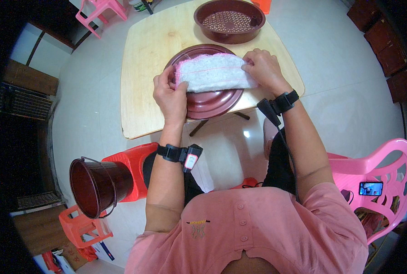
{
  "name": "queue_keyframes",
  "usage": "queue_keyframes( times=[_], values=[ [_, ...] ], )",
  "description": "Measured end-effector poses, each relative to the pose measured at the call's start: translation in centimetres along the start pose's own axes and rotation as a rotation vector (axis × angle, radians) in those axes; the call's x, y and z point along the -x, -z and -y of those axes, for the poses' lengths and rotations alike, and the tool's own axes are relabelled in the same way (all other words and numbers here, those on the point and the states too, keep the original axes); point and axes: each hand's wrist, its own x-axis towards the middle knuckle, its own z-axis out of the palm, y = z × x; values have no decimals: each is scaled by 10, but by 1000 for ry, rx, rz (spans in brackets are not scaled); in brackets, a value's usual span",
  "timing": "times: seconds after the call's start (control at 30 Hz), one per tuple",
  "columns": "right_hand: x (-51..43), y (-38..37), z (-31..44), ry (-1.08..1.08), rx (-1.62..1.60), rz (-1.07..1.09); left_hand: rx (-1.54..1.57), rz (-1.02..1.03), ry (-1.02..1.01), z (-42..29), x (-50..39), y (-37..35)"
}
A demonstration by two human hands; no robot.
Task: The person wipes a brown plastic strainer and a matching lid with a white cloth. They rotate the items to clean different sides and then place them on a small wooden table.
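Observation:
A white fibrous cloth [213, 72] with pink stitching and a pink mesh edge is stretched between my two hands. My left hand [171, 94] grips its left end with thumb and fingers. My right hand [263, 70] pinches the right end. Beneath the cloth, a round dark red lid or shallow dish [212, 104] rests on the pale wooden table [145, 78]; its middle is hidden by the cloth. Both wrists wear black straps with small devices.
A brown perforated basket [229, 36] stands at the table's far side. At lower left, a dark red bucket [92, 186] sits on a red stool [138, 164]. On the right is a pink plastic chair [354, 166] with a phone [371, 188] on it. A cable runs along my right arm.

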Motion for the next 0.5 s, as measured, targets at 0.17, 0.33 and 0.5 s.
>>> queue_keyframes(
  times=[0.17,0.33,0.5],
  values=[
    [0,-1,-2,-33,-162,-55,-74,-90,-254,-13,4,4],
    [0,-6,1,38,-71,-109,-75,63,-596,-41,25,-12],
    [0,4,2,-69,-105,5,-188,146,-501,-36,26,-10]
  ],
)
